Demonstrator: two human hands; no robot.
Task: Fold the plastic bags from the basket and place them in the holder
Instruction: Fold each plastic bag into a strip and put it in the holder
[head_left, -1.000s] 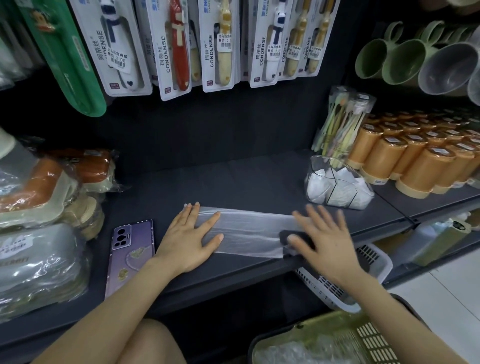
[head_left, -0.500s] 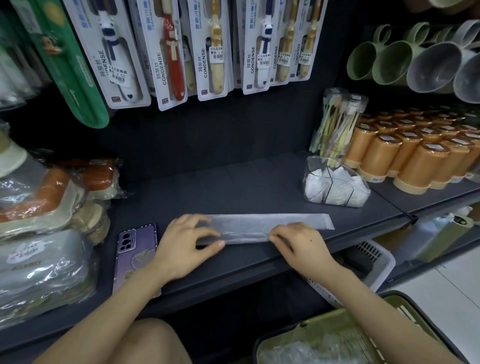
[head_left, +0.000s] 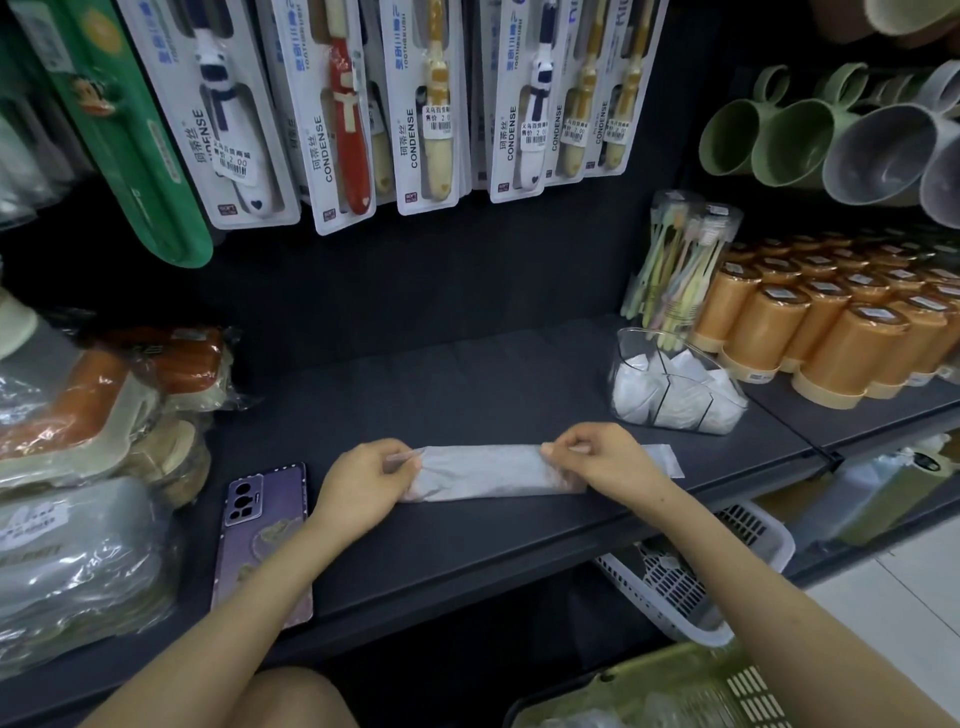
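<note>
A translucent plastic bag (head_left: 483, 472) lies as a long narrow strip along the front of the dark shelf (head_left: 467, 384). My left hand (head_left: 363, 483) pinches its left end. Farther right, my right hand (head_left: 597, 460) pinches the upper edge, and the bag's right tip sticks out past it. A clear holder (head_left: 675, 387) with several folded white bags stands at the back right of the shelf. The green basket (head_left: 691, 691) sits low at the bottom right, with crumpled bags showing inside.
A purple phone (head_left: 265, 535) lies left of my left hand. Wrapped goods (head_left: 88, 467) fill the shelf's left side. Orange canisters (head_left: 831, 332) and a toothbrush pack (head_left: 675, 260) stand right. Toothbrush cards (head_left: 431, 104) hang above. A white basket (head_left: 696, 566) sits below the shelf.
A second ago both hands lay flat on the wider bag. They have folded it lengthwise into a narrow strip, and both now pinch it with curled fingers.
</note>
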